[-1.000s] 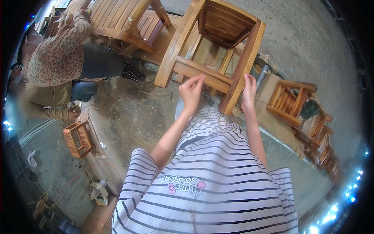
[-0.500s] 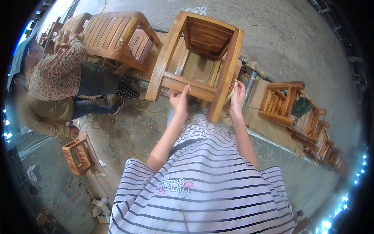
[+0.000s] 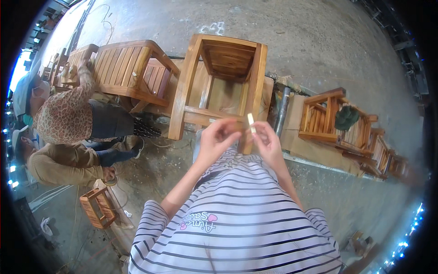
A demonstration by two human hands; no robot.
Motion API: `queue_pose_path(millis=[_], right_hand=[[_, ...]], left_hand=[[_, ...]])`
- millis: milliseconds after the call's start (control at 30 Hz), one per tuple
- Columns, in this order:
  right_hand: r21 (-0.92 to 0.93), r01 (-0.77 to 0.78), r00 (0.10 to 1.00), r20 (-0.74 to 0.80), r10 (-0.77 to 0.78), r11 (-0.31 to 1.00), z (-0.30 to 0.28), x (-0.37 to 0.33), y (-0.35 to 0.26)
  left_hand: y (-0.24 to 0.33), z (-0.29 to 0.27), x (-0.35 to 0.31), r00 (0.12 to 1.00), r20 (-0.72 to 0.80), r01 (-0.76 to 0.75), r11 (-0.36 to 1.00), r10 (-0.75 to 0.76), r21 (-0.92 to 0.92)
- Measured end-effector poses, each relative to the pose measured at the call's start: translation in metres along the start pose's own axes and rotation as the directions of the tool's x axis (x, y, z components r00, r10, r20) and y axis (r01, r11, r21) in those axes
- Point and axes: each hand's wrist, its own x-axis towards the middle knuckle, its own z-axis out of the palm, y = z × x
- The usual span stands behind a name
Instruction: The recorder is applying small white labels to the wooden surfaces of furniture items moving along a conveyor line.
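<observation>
A wooden chair frame (image 3: 182, 98) with a slatted inner panel stands in front of me, its near rail just beyond my hands. Between the fingers of my right hand (image 3: 269, 144) is a small pale-yellow strip (image 3: 250, 119), held upright; its material cannot be made out. My left hand (image 3: 218, 139) is beside it, thumb and fingers curved but apart, with nothing visible in them. The left fingertips are slightly blurred and overlap the chair's front rail.
Slatted chairs (image 3: 119, 68) line the left, where one person (image 3: 66, 98) leans over them and another (image 3: 68, 162) works at a small wooden frame (image 3: 98, 208). To the right are a dark pipe (image 3: 283, 109), more chairs (image 3: 319, 116) and a dark green cloth (image 3: 346, 118).
My left hand has left the chair's front rail and moved right. My right hand has come inward from the chair's right leg, bringing the pale strip up between both hands.
</observation>
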Motion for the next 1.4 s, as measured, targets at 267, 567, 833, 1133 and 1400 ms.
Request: queue_pose_path(millis=[267, 567, 833, 1133, 1400], right_hand=[[-0.110, 0.017, 0.998, 0.063, -0.011, 0.994, 0.014, -0.008, -0.009], [-0.011, -0.018, 1.000, 0.009, 0.018, 1.000, 0.021, -0.011, -0.010], [-0.023, -0.021, 1.000, 0.013, 0.022, 1.000, 0.031, -0.010, -0.004], [-0.206, -0.007, 0.998, -0.068, -0.007, 0.978, 0.067, 0.020, -0.009], [-0.207, 0.007, 0.987, -0.156, -0.040, 0.978, 0.113, 0.035, -0.011]], left_hand=[[0.000, 0.017, 0.011, 0.937, 0.139, -0.340, 0.929, 0.321, 0.147], [-0.006, 0.015, 0.004, 0.939, 0.131, -0.324, 0.945, 0.317, 0.039], [-0.014, 0.005, 0.003, 0.917, 0.114, -0.393, 0.913, 0.382, 0.105], [-0.014, -0.018, 0.002, 0.873, -0.165, -0.409, 0.874, 0.458, 0.262], [-0.025, -0.118, 0.067, 0.476, -0.827, -0.246, 0.948, 0.299, 0.201]])
